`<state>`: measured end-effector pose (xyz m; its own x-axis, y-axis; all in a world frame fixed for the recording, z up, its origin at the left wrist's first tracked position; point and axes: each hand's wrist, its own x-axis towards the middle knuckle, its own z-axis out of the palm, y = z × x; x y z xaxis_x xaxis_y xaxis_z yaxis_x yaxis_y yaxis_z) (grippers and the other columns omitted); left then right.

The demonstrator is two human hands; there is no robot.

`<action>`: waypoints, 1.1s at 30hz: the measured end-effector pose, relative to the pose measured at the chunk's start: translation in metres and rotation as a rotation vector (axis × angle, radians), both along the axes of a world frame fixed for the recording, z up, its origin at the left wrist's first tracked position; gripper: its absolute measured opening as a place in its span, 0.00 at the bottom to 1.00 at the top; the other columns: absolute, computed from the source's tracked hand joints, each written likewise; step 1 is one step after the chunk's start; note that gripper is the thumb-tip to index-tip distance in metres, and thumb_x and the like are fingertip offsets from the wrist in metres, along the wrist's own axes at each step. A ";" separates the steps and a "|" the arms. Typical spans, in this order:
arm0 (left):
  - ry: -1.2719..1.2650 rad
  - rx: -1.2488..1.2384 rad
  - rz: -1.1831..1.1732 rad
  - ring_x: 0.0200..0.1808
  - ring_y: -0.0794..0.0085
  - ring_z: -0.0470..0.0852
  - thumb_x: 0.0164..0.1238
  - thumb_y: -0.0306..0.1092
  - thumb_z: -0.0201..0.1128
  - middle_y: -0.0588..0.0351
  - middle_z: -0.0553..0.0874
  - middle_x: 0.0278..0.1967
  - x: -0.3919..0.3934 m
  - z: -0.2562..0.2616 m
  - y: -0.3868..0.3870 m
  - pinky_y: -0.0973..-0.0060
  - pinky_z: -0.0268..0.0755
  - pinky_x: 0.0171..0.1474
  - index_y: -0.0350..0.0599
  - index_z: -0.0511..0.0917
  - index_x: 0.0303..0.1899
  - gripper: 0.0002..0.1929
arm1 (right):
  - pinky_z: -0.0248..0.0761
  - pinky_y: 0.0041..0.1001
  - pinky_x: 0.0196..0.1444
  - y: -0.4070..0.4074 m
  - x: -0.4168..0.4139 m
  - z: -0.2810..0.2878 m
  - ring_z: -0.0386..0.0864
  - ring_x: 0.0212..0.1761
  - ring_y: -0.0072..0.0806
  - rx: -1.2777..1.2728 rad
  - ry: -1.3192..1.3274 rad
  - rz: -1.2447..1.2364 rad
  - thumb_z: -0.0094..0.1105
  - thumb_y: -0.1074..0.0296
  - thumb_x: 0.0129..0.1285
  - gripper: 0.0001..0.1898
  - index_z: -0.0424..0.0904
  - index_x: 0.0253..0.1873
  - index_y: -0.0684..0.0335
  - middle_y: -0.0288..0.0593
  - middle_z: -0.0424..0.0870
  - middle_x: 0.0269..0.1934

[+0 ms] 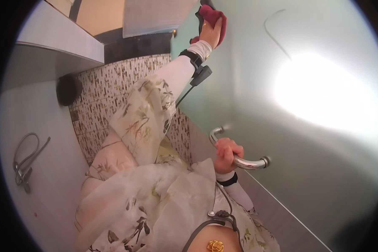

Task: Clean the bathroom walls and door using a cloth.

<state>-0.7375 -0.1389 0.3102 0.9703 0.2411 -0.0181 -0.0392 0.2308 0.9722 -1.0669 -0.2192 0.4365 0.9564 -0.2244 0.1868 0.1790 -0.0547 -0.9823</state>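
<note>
A red cloth (215, 17) is held in my left hand (211, 33) near the top of the view, against a frosted glass panel (249, 69). Dark material shows beside the cloth. My left arm is stretched far forward, with a black strap and a small dark device at the wrist. My right hand (228, 154) grips a curved chrome handle (250, 163) fixed to the glass, its fingers wrapped around the bar. The glass carries a bright glare and a thin curved dark mark.
Below lies a mosaic-patterned floor (97, 94) with a small drain. A dark round object (69, 89) stands at the left, by a pale wall (47, 119). A shower hose and metal fitting (25, 174) are on that wall. A dark sill (135, 44) crosses the top.
</note>
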 end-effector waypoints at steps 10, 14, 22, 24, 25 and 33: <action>1.046 -0.764 -0.339 0.64 0.64 0.67 0.71 0.62 0.41 0.53 0.69 0.64 -0.292 -0.108 -0.076 0.68 0.54 0.67 0.46 0.58 0.69 0.35 | 0.65 0.34 0.25 0.007 0.011 -0.003 0.58 0.17 0.25 0.023 -0.095 0.009 0.42 0.78 0.58 0.03 0.61 0.33 0.62 0.38 0.64 0.17; 1.183 -1.176 -0.413 0.58 0.63 0.74 0.73 0.58 0.42 0.53 0.79 0.56 -0.288 -0.063 -0.058 0.64 0.60 0.64 0.46 0.73 0.57 0.27 | 0.64 0.32 0.25 0.006 0.009 -0.005 0.57 0.17 0.24 0.002 -0.083 -0.072 0.41 0.78 0.58 0.03 0.61 0.33 0.61 0.36 0.62 0.17; 0.764 -1.004 -0.084 0.30 0.74 0.79 0.70 0.48 0.57 0.62 0.81 0.29 -0.101 -0.049 -0.012 0.73 0.73 0.35 0.50 0.77 0.38 0.12 | 0.63 0.32 0.25 0.006 0.007 -0.004 0.57 0.16 0.24 0.044 -0.069 -0.058 0.41 0.79 0.58 0.04 0.61 0.32 0.60 0.35 0.62 0.16; 0.669 -0.903 -0.112 0.35 0.77 0.77 0.70 0.49 0.56 0.64 0.80 0.35 -0.092 -0.054 -0.019 0.76 0.72 0.40 0.51 0.74 0.47 0.15 | 0.63 0.32 0.25 0.007 0.008 -0.004 0.57 0.16 0.24 0.044 -0.071 -0.061 0.41 0.79 0.58 0.04 0.61 0.32 0.60 0.35 0.62 0.16; 0.635 -0.859 -0.122 0.37 0.79 0.77 0.70 0.50 0.56 0.65 0.80 0.39 -0.094 -0.055 -0.022 0.77 0.71 0.42 0.51 0.72 0.51 0.17 | 0.63 0.32 0.24 0.009 0.010 -0.004 0.57 0.16 0.24 0.029 -0.087 -0.060 0.41 0.79 0.58 0.05 0.61 0.32 0.60 0.35 0.62 0.16; 1.105 -0.992 -0.457 0.48 0.71 0.79 0.73 0.56 0.45 0.60 0.82 0.48 -0.276 -0.067 -0.059 0.68 0.72 0.53 0.53 0.71 0.56 0.22 | 0.63 0.32 0.22 0.008 0.011 -0.011 0.59 0.16 0.24 0.058 -0.128 -0.027 0.43 0.80 0.56 0.04 0.61 0.32 0.62 0.37 0.64 0.16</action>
